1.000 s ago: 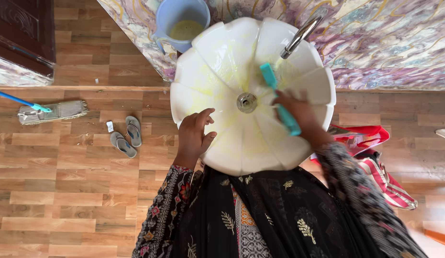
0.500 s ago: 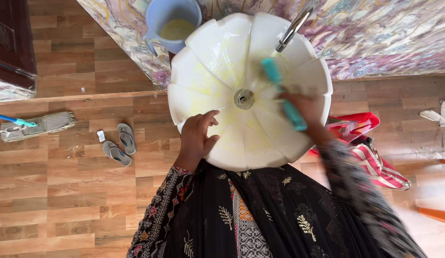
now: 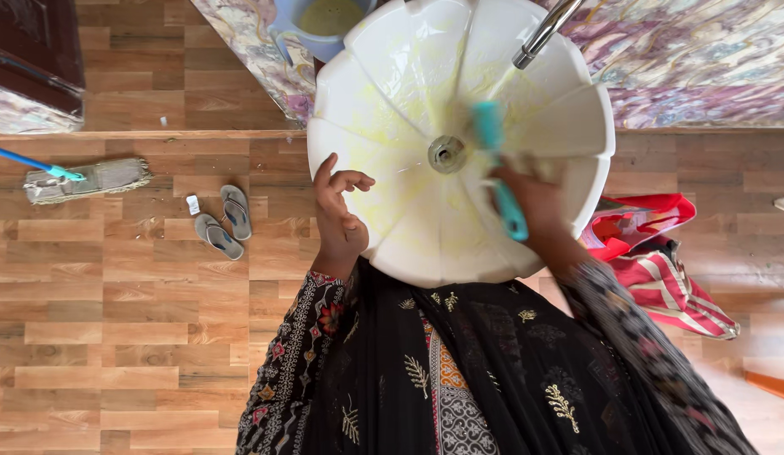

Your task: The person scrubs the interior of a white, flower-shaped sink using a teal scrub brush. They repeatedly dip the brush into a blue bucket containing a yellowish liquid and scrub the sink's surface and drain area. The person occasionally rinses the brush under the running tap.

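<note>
Right hand [image 3: 531, 198]: closed on brush [image 3: 500, 168], centre frame.
Left hand [image 3: 337, 215]: open, braced on basin [image 3: 383, 93] rim.
Risk: slip likely on the wet yellow film.

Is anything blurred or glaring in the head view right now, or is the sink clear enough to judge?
Head view: the right hand and teal brush are smeared by motion blur; the left hand on the sink rim is sharp. Even daylight, no harsh shadows; a bright glint on the tap. Yellowish film in the basin reads clearly.
</note>
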